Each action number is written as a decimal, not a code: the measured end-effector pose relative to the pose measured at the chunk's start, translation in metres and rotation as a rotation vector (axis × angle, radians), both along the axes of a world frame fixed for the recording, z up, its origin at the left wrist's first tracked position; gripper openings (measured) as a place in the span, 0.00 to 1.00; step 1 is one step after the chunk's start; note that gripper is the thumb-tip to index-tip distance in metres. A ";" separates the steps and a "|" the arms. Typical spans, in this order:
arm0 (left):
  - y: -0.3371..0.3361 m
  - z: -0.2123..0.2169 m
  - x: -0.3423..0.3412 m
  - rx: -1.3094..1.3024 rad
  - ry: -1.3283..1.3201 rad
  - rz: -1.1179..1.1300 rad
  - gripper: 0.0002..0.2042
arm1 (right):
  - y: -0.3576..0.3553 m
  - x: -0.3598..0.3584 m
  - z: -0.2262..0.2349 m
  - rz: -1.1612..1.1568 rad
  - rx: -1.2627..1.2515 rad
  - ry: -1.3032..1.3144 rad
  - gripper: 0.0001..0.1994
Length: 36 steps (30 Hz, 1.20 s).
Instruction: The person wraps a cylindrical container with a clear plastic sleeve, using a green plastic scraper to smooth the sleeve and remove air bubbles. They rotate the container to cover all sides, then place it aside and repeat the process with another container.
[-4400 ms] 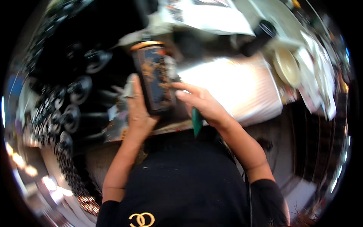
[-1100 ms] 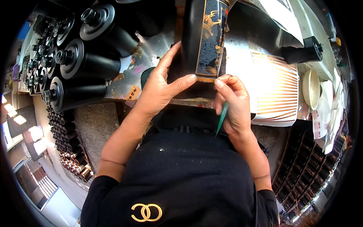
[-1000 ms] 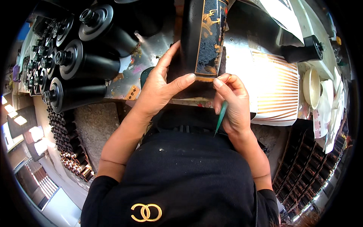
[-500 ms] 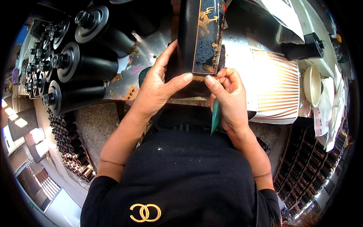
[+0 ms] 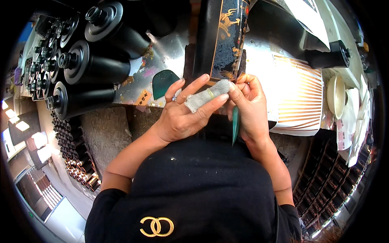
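Observation:
A black bottle (image 5: pixel 206 36) with a dark blue and gold decorated panel (image 5: pixel 227 48) lies before me, its lower end toward my body. At that end my left hand (image 5: pixel 182 111) has its fingers spread, the index finger wearing a grey knit finger sleeve (image 5: pixel 206 96). The sleeved fingertip meets my right thumb. My right hand (image 5: pixel 249 105) is closed round a green flat scraper (image 5: pixel 235 125), which hangs point down from the palm. Its thumb and index finger come together at the bottle's lower right corner; whatever they pinch is too small to make out.
Several black bottles (image 5: pixel 93 60) lie at the left, necks outward. A dark green flat piece (image 5: pixel 164 83) rests on the metal table (image 5: pixel 174 44). At the right are a gold-striped sheet (image 5: pixel 300 97), another black bottle (image 5: pixel 330 56) and a cream bowl (image 5: pixel 336 97).
My left hand has come off the bottle's left side and moved right to my right hand, showing its sleeved index finger. The dark green piece is now uncovered. The right hand still keeps the scraper.

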<state>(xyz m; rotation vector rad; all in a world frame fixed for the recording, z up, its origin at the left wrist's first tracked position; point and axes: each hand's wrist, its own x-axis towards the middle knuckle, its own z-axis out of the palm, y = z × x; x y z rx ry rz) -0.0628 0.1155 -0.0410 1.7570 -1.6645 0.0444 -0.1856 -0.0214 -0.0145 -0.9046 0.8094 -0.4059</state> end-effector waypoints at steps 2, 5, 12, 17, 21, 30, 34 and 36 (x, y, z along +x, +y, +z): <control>0.000 -0.001 0.002 -0.010 0.019 0.058 0.26 | 0.000 0.000 -0.001 -0.003 0.000 0.016 0.16; 0.002 -0.005 0.004 -0.016 0.006 0.093 0.24 | 0.001 0.001 -0.001 -0.014 -0.007 0.036 0.16; 0.006 0.005 0.014 -0.009 0.102 0.178 0.27 | 0.002 -0.010 0.001 -0.031 0.098 -0.024 0.20; -0.036 0.020 0.008 0.046 -0.079 0.299 0.38 | 0.012 -0.025 0.012 -0.081 0.407 -0.172 0.22; -0.036 0.010 0.013 0.048 0.036 0.260 0.39 | 0.014 -0.031 0.009 -0.213 0.598 -0.324 0.19; -0.034 -0.016 0.023 0.099 0.640 0.161 0.39 | 0.004 -0.028 -0.004 -0.262 0.406 -0.290 0.09; -0.036 -0.002 0.028 0.091 1.041 -0.025 0.43 | -0.004 -0.025 -0.005 -0.297 0.240 -0.188 0.06; -0.042 0.005 0.026 0.125 1.126 0.045 0.43 | -0.006 -0.025 -0.008 -0.303 0.200 -0.191 0.05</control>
